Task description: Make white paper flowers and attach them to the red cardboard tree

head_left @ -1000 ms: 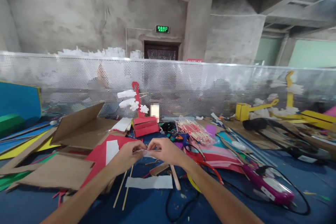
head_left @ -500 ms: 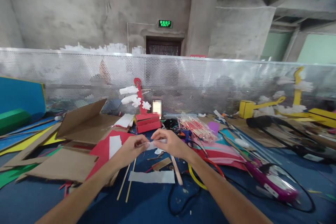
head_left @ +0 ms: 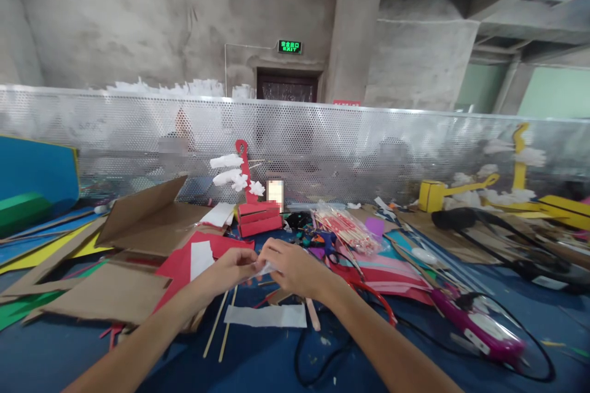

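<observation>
Both hands have drawn closer together since the frame half a second ago, with the right hand [head_left: 292, 267] now nearly against the left hand [head_left: 235, 265] and less of the paper slip [head_left: 266, 268] showing. Fingers of both hands pinch this thin white slip between them, just above the table [head_left: 258, 368]. It looks partway worked, though its exact shape is hidden. Some white pieces [head_left: 239, 182] are already on the red upright [head_left: 244, 163], while a white strip [head_left: 266, 316] lies flat and untouched nearer the person, beside two thin sticks [head_left: 224, 338]. How many more pieces are left cannot be told. Beyond the hands, a clear plastic bag [head_left: 370, 239] holds a bundle of pale sticks with red markings. Whether the red box [head_left: 259, 219] at the upright's foot contains anything is not visible.
</observation>
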A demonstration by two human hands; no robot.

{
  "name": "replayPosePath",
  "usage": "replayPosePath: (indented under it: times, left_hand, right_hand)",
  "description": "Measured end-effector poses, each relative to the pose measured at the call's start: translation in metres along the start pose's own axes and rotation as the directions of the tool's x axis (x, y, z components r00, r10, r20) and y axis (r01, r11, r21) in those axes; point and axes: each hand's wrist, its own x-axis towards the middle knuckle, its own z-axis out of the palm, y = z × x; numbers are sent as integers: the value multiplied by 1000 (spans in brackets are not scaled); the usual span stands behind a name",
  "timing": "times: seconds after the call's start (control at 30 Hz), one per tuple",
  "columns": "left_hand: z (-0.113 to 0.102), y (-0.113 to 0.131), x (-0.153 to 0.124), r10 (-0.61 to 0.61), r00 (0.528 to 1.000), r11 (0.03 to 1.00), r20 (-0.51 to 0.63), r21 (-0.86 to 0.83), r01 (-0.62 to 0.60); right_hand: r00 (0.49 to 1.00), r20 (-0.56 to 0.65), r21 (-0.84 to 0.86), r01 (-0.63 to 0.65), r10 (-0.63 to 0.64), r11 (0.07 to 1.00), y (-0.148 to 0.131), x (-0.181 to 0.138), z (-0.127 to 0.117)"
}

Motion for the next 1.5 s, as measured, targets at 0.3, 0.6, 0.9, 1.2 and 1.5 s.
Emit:
replayPosePath:
  times: [0.3,0.6,0.9,1.2,1.5]
  left_hand:
    - [-2,0,-2,-60,998,997,3,38,59]
    - [-9,-5,1,-8,1000,993,9,115,7]
    - [-11,-9,0,-25,1000,985,17,169,21]
    - [-5,-10,-1,-2,998,992,62,129,-6]
    - [-3,1,-3,50,996,991,72,119,-58]
  right_hand:
    - [999,-14,40,34,-33,999,6,-2,1]
    - [997,-25,69,72,-71,995,9,0,1]
    - [999,-35,126,44,-40,991,10,1,1]
    - [994,-89,306,-36,66,951,9,0,2]
    - [960,-88,524,-183,267,832,9,-2,-1]
